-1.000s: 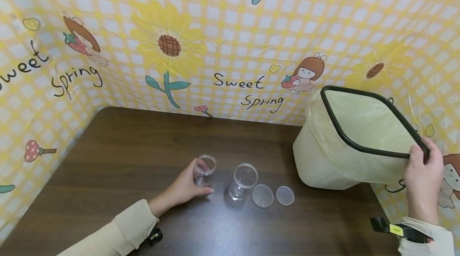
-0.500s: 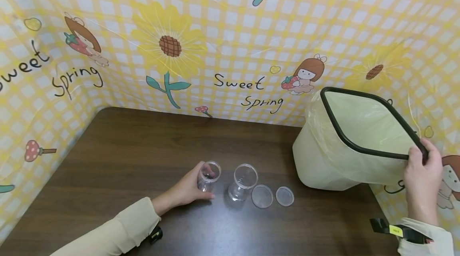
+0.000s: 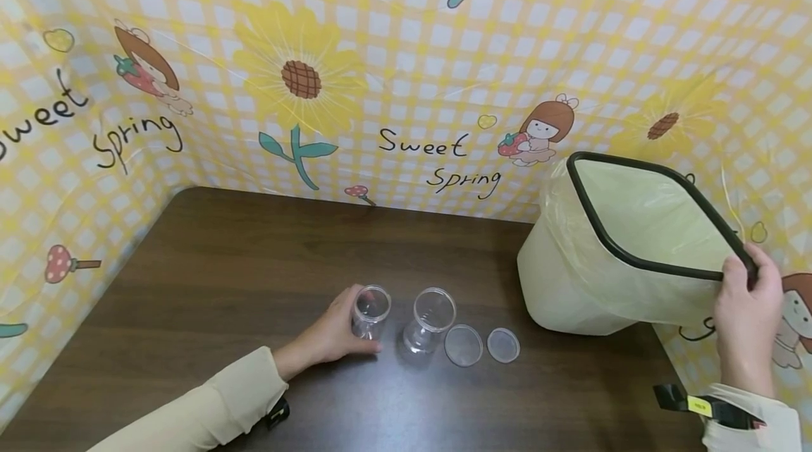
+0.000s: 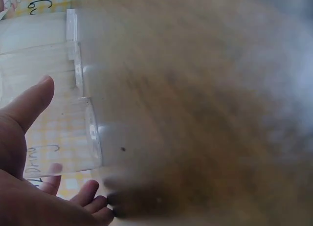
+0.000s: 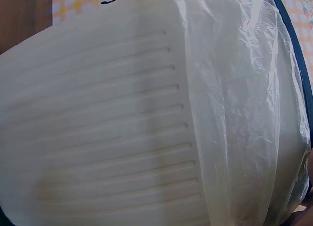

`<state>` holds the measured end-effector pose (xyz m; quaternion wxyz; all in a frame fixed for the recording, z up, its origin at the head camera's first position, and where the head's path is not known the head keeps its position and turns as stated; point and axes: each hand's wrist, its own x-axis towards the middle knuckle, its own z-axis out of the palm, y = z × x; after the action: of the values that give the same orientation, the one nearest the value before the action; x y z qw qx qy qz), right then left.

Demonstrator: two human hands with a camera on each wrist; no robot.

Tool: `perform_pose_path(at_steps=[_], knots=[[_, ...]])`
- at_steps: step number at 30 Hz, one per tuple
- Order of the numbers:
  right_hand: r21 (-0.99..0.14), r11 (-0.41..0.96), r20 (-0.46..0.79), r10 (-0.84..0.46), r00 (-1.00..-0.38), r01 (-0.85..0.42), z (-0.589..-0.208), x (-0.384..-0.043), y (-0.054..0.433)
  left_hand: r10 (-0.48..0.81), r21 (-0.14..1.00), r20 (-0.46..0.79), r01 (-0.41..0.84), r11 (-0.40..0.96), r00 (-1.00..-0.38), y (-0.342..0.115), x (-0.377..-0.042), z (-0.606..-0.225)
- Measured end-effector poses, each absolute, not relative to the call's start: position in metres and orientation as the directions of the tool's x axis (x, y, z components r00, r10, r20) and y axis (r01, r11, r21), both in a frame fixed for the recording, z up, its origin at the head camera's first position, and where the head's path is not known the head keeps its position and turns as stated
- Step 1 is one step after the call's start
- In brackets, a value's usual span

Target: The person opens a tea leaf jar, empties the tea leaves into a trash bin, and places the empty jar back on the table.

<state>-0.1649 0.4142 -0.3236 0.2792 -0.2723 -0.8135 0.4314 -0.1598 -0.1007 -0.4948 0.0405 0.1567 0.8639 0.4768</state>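
My left hand (image 3: 333, 331) holds a small clear plastic jar (image 3: 368, 325) upright on the table, thumb in front and fingers round the back. In the left wrist view that jar (image 4: 68, 133) shows between thumb and fingers. Just right of it stands a larger lidless clear jar (image 3: 433, 318). Two clear round lids lie beside that, a larger lid (image 3: 464, 345) and a smaller lid (image 3: 504, 345). My right hand (image 3: 748, 304) grips the black rim (image 3: 660, 270) of a pale trash bin (image 3: 571, 290), which leans to the right. A thin plastic bag (image 5: 234, 99) lines it.
The dark wooden table (image 3: 254, 254) bears everything. A yellow checked cloth (image 3: 406, 71) with printed figures hangs behind and along both sides, close to the bin. No objects show inside the visible part of the bin.
The small jar has shifted slightly right and nearer in my left hand, closer to the larger jar, then stayed put. The right hand and bin have stayed still.
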Motion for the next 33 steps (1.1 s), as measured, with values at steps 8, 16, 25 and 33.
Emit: perform_pose_path(at_steps=[8,16,25,33], knots=[[-0.874,0.443,0.195,0.695,-0.693,0.199,-0.321,-0.167,0.413,0.283,0.802,0.058,0.213,0.558,-0.957,-0.100,-0.160,-0.492],[-0.885,0.423,0.183,0.702,-0.688,0.196,-0.321,-0.167,0.411,0.292,0.789,0.066,0.229,0.569,-0.954,-0.101,-0.158,-0.491],[-0.891,0.407,0.169,0.709,-0.685,0.202,-0.320,-0.166,0.412,0.315,0.798,0.063,0.238,0.555,-0.947,-0.110,-0.154,-0.484],[-0.876,0.431,0.182,0.713,-0.677,0.218,-0.319,-0.167,0.410,0.373,0.792,0.027,0.247,0.558,-0.927,-0.127,-0.154,-0.470]])
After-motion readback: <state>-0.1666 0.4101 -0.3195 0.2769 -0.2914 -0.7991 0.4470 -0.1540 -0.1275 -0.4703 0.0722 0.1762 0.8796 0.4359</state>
